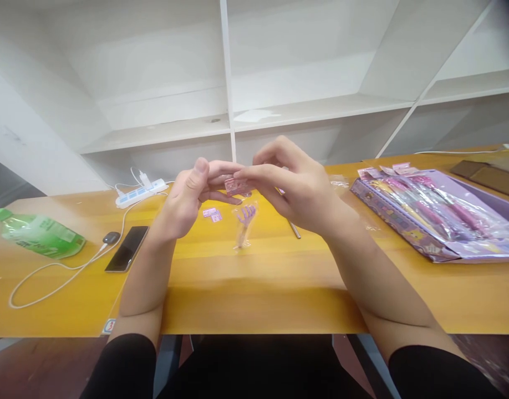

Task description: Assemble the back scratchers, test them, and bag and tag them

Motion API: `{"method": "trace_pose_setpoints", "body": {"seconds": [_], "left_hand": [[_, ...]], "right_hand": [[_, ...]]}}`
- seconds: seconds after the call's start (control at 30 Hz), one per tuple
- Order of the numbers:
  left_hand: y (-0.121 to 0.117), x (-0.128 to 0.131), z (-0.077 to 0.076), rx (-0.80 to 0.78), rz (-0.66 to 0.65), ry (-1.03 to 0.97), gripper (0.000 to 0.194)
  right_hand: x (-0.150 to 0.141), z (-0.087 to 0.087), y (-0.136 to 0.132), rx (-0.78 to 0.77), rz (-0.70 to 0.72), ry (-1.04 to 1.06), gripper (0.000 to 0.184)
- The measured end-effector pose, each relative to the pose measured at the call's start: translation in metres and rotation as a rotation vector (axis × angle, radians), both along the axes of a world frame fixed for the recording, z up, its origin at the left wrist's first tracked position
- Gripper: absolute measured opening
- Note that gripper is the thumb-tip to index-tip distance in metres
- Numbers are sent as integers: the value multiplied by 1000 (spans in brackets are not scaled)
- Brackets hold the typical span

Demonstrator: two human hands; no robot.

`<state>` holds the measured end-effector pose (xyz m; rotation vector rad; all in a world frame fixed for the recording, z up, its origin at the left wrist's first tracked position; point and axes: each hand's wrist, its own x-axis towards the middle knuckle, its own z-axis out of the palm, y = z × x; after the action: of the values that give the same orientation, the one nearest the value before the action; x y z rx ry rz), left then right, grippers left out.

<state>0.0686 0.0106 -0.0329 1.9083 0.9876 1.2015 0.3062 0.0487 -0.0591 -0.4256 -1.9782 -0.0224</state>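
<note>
My left hand [183,197] is raised over the table, its thumb up and its fingers stretched out towards the right. From the other side my right hand [298,185] reaches in, with its fingertips pressed on a small pink printed card [237,186]. The card touches or almost touches the left fingers; part of it is hidden. Below the hands, a purple claw-shaped piece [248,213] in clear film lies on the table. Small purple printed cards [213,214] lie to its left. The end of a thin metal rod [295,229] shows under my right hand.
A purple box [400,221] of wrapped pens [441,205] stands on the right. To the left are a phone [127,249], a green-capped bottle [42,235], a white cable [67,265] and a power strip [140,194]. White shelving [229,72] rises behind the table [254,293].
</note>
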Motion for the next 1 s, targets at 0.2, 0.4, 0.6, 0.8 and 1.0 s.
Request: {"method": "trace_pose_setpoints", "body": {"seconds": [0.2,0.4,0.6,0.8,1.0], "left_hand": [[0,2,4,2,-40,-22,91],[5,-2,2,5,-89,-64,88],[9,-3,-1,22,-96,-84,85],[9,-3,1,31,-59,-71,86],[10,-4,-1,39,-86,-48,81]], "right_hand": [[2,-1,5,84,26,-52,21],[2,-2,5,164,-43,-112,24],[2,-1,2,249,-136,-175,20],[2,-1,2,256,-163,-205,17],[3,0,1,185,-157,-190,16]]}}
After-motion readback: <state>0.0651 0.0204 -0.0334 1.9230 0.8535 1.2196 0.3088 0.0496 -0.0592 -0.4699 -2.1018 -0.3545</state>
